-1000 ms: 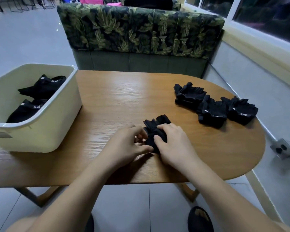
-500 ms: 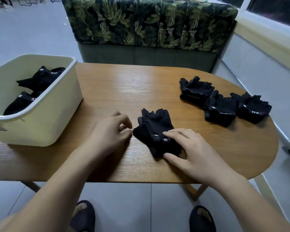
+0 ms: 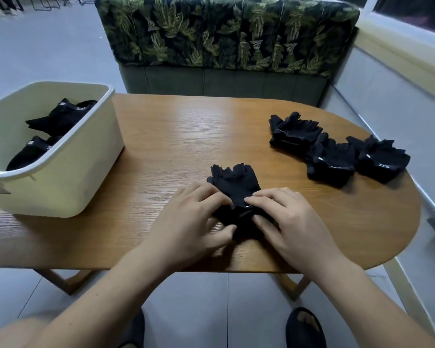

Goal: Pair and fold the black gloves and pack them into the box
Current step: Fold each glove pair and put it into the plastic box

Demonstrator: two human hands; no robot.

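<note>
Fingers [image 3: 260, 197] of our right hand [image 3: 294, 222] curl onto the near, cuff end of the black glove pair [image 3: 236, 184], with the thumb pressed into the cloth just below them, so the hand pinches a bunched ridge of fabric. Our left hand [image 3: 186, 222] does the same from the other side: bent fingers on top, thumb tucked in beneath. Both grips are narrow and closed on the cloth; neither hand lies flat.

The pair sits in the lower middle of the frame on the wooden table [image 3: 176, 136], near its front edge. Its short finger ends lie flat and point away from us, clear of both hands.

We judge that the fold is in hand and the pair is not yet folded. The next move calls for turning the gathered cuff forward over the finger ends, keeping both layers lined up so they do not slide apart, then pressing the bundle flat.

At the left of the frame stands the cream box [image 3: 68, 187], well apart from our hands, with two folded bundles [image 3: 60, 116] already inside. At the right, a row of black gloves [image 3: 332, 159] waits on the table, overlapping one another. Beyond the far edge, at the top, runs a leaf-print bench [image 3: 224, 33].
</note>
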